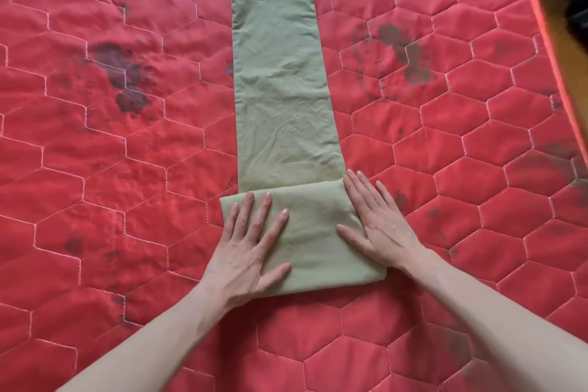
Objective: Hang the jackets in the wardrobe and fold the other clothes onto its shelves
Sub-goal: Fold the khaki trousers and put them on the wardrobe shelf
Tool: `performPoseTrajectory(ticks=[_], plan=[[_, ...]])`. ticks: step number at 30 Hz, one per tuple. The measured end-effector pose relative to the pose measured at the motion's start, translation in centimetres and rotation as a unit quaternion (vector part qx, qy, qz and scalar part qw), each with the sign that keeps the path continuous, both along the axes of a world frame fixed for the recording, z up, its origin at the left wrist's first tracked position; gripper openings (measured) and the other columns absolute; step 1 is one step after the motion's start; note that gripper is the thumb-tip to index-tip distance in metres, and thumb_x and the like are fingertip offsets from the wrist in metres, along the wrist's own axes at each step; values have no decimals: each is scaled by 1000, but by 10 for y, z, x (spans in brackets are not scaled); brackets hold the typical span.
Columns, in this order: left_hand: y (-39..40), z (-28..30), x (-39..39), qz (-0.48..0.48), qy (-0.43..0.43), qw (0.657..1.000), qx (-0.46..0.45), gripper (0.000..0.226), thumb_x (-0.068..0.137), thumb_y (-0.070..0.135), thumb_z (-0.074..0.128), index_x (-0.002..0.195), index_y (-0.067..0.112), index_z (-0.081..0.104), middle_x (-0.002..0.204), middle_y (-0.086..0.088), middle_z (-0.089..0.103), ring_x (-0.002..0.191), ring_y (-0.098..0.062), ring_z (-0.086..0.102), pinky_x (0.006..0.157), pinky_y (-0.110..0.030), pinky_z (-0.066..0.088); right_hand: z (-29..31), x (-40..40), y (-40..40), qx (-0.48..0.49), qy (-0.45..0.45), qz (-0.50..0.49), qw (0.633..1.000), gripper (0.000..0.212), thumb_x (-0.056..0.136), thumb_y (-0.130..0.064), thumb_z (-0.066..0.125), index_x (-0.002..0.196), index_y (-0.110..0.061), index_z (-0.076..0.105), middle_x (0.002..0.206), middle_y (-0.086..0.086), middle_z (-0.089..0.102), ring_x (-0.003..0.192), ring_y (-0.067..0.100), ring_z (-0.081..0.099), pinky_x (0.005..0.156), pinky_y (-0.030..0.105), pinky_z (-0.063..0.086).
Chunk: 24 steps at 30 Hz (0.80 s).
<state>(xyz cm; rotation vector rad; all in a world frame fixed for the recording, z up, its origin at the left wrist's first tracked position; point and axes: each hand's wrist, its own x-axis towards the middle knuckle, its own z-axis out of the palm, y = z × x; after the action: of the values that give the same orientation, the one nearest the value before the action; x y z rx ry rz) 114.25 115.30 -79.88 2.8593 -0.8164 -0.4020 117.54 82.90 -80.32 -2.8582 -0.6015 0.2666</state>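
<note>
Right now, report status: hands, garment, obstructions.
Left hand and right hand flat, pressing the folded end. Green garment half folded on red mattress. Nothing in the way.

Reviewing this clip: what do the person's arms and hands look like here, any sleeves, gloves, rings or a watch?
Both forearms are bare right up to the bottom edge of the picture, so no sleeves show. The left hand and the right hand wear no gloves. No ring, watch or bracelet shows on fingers or wrists. The nails are short and look unpainted.
</note>
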Motion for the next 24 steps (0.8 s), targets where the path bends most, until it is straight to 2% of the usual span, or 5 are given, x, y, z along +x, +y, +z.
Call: performPoseTrajectory(ticks=[7,14,18,22,24], plan=[[-5,15,-20,-57,-5,998,30,121,78,87,50,163,5,22,168,-31,9,156,-50,6,117,-76,18,8,-28,8,-66,-124,106,984,69,105,-54,44,163,-18,30,170,15,21,158,28,20,125,56,23],[-21,23,-36,-51,20,993,104,120,62,38,73,162,-1,20,166,-36,8,154,-55,8,116,-72,27,21,-46,19,-62,-27,112,991,110,86,-84,48,163,-8,25,169,27,9,158,43,8,123,63,24],[-30,25,-43,-26,37,993,110,88,71,4,27,159,-3,27,164,-38,16,152,-57,15,112,-70,35,33,-51,17,-102,20,150,983,122,70,-70,64,165,-10,17,172,22,1,158,46,0,124,62,19],[-36,31,-44,-9,79,991,108,86,72,9,19,155,-4,39,161,-37,26,150,-56,22,110,-71,38,42,-61,23,-113,50,111,986,121,68,-50,76,165,-11,16,172,19,-1,158,44,1,126,56,22],[-37,47,-36,-6,100,989,108,90,72,11,18,160,-2,27,165,-36,14,153,-54,10,116,-71,28,44,-69,25,-92,37,94,991,106,72,-42,74,162,-10,27,171,20,13,157,43,14,125,53,27]])
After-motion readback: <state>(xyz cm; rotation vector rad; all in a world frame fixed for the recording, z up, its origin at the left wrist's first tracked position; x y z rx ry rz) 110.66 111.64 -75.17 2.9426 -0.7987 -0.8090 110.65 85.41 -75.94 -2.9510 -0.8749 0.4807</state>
